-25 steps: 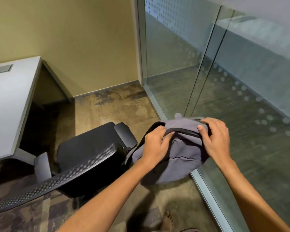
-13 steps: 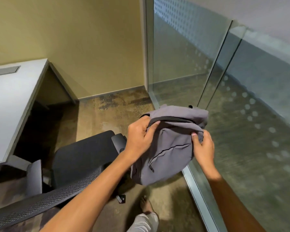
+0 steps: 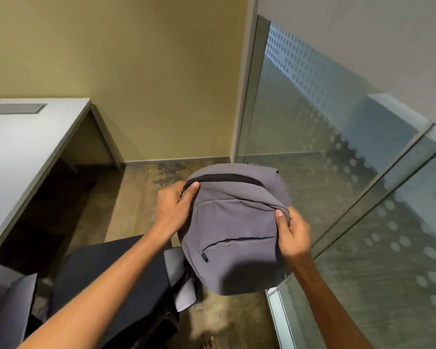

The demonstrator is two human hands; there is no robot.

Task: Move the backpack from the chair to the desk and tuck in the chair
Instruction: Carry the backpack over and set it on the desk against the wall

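Note:
A grey backpack [image 3: 234, 230] with a black top zip is held in the air, front pocket facing me, above the right edge of the chair. My left hand [image 3: 175, 207] grips its upper left side by the zip. My right hand [image 3: 293, 233] pinches its right edge. The black office chair [image 3: 106, 278] sits below my left forearm, its seat bare and its grey armrests showing at both sides. The white desk [image 3: 18, 147] stands at the left, apart from the chair.
A glass partition [image 3: 337, 172] with frosted dots runs along the right, its metal floor rail [image 3: 277, 316] close to the backpack. A yellow wall closes the far side. Patterned carpet [image 3: 136, 197] lies between desk, chair and glass. A grey cable panel [image 3: 13, 108] is set into the desk.
Both hands have lifted the backpack higher and turned its front toward me. The view has tilted up, so the chair now sits lower in the frame.

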